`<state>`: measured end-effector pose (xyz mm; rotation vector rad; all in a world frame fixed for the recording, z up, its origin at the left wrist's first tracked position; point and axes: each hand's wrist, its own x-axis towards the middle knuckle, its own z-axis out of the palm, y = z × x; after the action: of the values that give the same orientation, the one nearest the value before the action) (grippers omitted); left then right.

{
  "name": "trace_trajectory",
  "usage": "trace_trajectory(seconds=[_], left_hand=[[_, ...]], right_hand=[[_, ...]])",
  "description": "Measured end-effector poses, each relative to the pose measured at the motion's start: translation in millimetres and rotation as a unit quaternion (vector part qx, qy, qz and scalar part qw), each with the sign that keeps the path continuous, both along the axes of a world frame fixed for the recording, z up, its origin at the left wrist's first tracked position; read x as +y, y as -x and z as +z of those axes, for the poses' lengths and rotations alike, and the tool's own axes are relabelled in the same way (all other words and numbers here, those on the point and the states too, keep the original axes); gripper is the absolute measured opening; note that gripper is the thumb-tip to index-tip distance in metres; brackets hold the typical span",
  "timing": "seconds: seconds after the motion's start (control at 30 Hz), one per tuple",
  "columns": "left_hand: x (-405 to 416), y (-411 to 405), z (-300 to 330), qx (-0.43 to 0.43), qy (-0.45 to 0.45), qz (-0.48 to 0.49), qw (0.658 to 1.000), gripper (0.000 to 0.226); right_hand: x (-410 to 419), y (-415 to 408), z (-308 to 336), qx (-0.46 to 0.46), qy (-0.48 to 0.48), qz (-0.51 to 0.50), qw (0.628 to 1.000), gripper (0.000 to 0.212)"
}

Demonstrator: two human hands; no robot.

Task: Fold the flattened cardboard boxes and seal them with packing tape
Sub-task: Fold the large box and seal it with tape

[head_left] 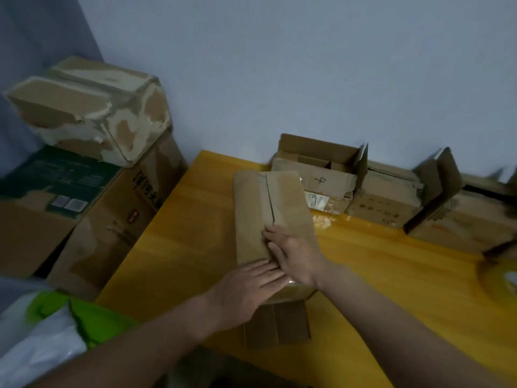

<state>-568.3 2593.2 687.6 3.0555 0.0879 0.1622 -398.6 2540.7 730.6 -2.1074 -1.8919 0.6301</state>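
A long brown cardboard box (251, 208) lies on the yellow table (179, 247), its two top flaps folded shut with a seam running down the middle. My left hand (246, 287) lies flat on the near end of the box with straight fingers. My right hand (291, 253) presses flat on the seam just beyond it, fingers pointing left. A shiny strip of clear tape (291, 282) shows at the box's near edge under my hands. No tape roll is visible.
Three folded boxes stand along the wall: an open one marked 4 (319, 175), a second (389, 194) and a third with raised flaps (458, 217). Large stacked boxes (92, 169) stand left of the table. A green and white bag (56, 331) lies at lower left.
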Motion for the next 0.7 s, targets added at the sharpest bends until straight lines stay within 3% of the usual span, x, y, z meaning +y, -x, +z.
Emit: trace_trajectory(seconds=[0.1, 0.23, 0.4, 0.53, 0.63, 0.7], left_hand=[[2.1, 6.6, -3.3, 0.018, 0.028, -0.014, 0.999, 0.050], [4.8, 6.4, -5.6, 0.003, 0.054, -0.036, 0.998, 0.042], [8.5, 6.6, -5.8, 0.042, 0.034, -0.054, 0.997, 0.055], [20.8, 0.2, 2.5, 0.024, 0.017, -0.060, 0.998, 0.047], [19.9, -5.9, -0.9, 0.036, -0.020, -0.065, 0.997, 0.053], [19.2, -6.5, -7.3, 0.038, -0.032, -0.069, 0.996, 0.054]], right_hand=[[-11.1, 21.1, -0.4, 0.058, 0.054, -0.035, 0.996, 0.055], [-10.6, 37.1, -10.5, -0.042, 0.092, -0.047, 0.994, 0.100], [8.8, 20.8, -20.0, -0.136, 0.130, -0.092, 0.978, 0.070], [24.7, 15.5, -17.9, -0.141, 0.096, -0.093, 0.981, 0.081], [35.1, 12.8, -22.7, -0.103, 0.095, -0.085, 0.987, 0.075], [44.7, 6.3, -27.5, -0.135, 0.094, -0.086, 0.983, 0.076]])
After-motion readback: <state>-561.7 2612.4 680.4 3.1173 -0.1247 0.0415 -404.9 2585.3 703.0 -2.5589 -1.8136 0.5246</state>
